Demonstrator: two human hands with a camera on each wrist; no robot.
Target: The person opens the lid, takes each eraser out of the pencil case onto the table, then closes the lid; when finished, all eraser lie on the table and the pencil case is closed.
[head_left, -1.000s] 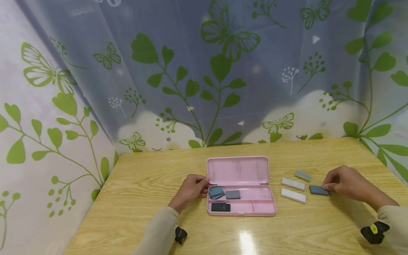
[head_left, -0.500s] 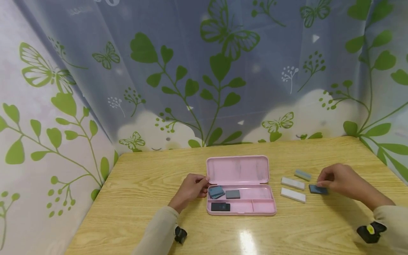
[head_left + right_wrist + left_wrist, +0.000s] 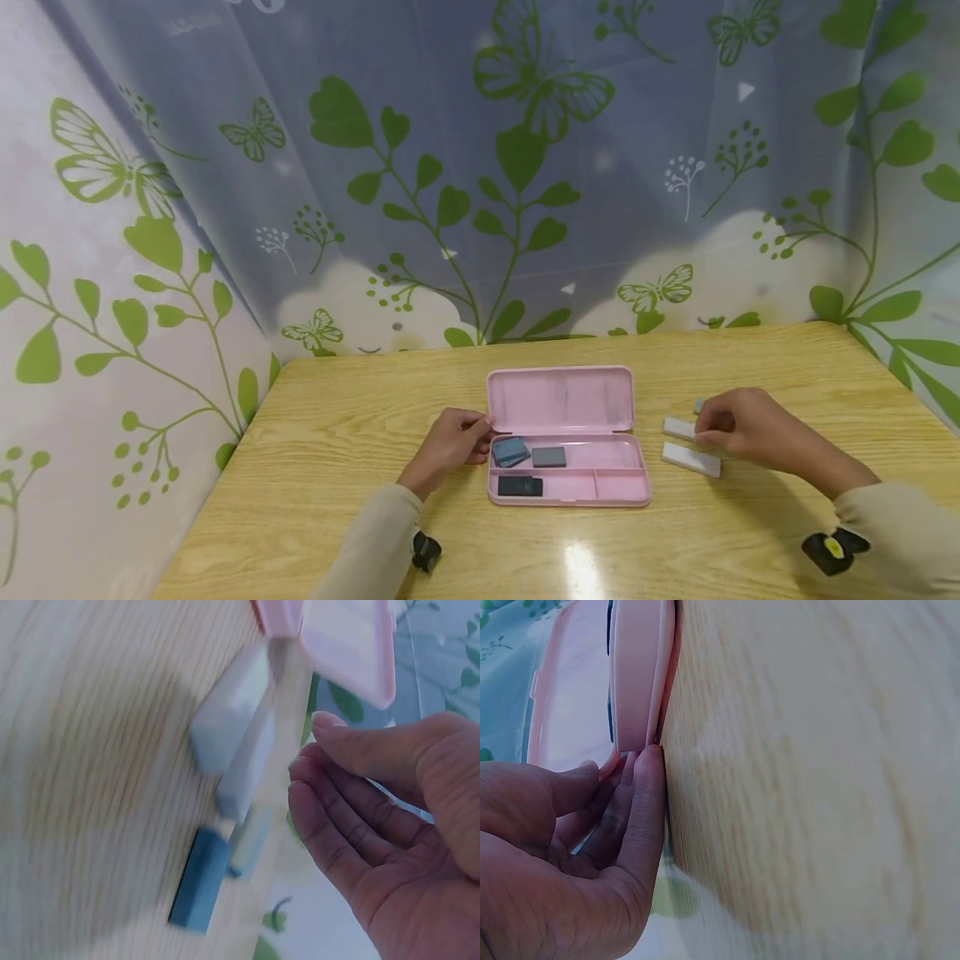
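My left hand (image 3: pixel 448 443) holds the left end of an open pink pencil case (image 3: pixel 622 492), thumb at the lid's edge and fingers against the tray's end. Inside the case's back compartment are blue eraser-like blocks (image 3: pixel 511 452) and a grey one (image 3: pixel 548 457); a black block (image 3: pixel 520 486) lies in the front left compartment. Over the white blocks at right, my right hand (image 3: pixel 750 425) has bent fingers with nothing between them and the thumb. The right wrist view shows two white blocks (image 3: pixel 229 712), a dark blue block (image 3: pixel 200 881) and a pale blue-grey block (image 3: pixel 251 840) on the table.
The wooden table (image 3: pixel 352 400) runs back to a butterfly-and-leaf patterned curtain (image 3: pixel 420 208). The pencil case's lid (image 3: pixel 558 400) lies folded back behind its tray. The front right compartment of the tray is bare.
My right hand has left the dark blue block and moved left over the white blocks, now hiding part of one. The left hand and the pencil case stay in place.
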